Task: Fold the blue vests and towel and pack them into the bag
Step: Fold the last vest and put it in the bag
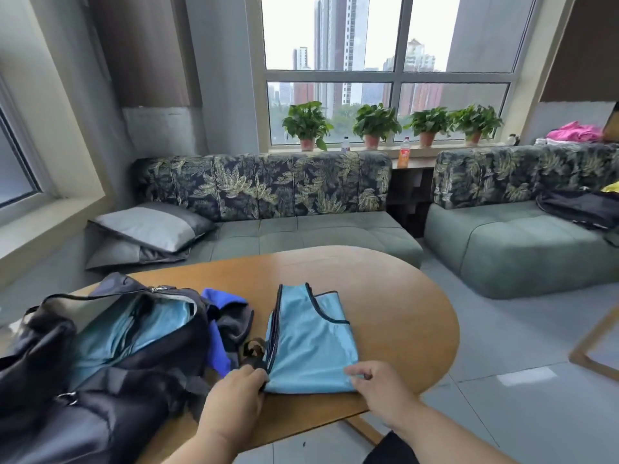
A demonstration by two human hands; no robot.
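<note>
A rounded wooden table point(385, 296) takes up the lower middle of the view, with two leaf-patterned sofas point(268, 209) behind it and four potted plants point(306, 125) on the window sill. On the table's left end lies one large black bag point(100, 363), unzipped and gaping, with light blue cloth point(134, 329) already lying inside its opening. Just right of the bag sits one crumpled bright blue and grey towel point(224, 326), touching the bag's edge. Right of that, near the table's front edge, lies a stack of folded light blue vests point(311, 343) with dark trim; several layered edges show along its left side, though the exact number of vests cannot be told. Both hands are at the near end of this stack. The left hand point(234, 393) grips the stack's near left corner, its fingers curled and pinching the bundled dark edges. The right hand point(382, 386) is at the near right corner, its fingers point(355, 371) bent and lying on the top layer of cloth, seeming to pinch it lightly against the thumb.
</note>
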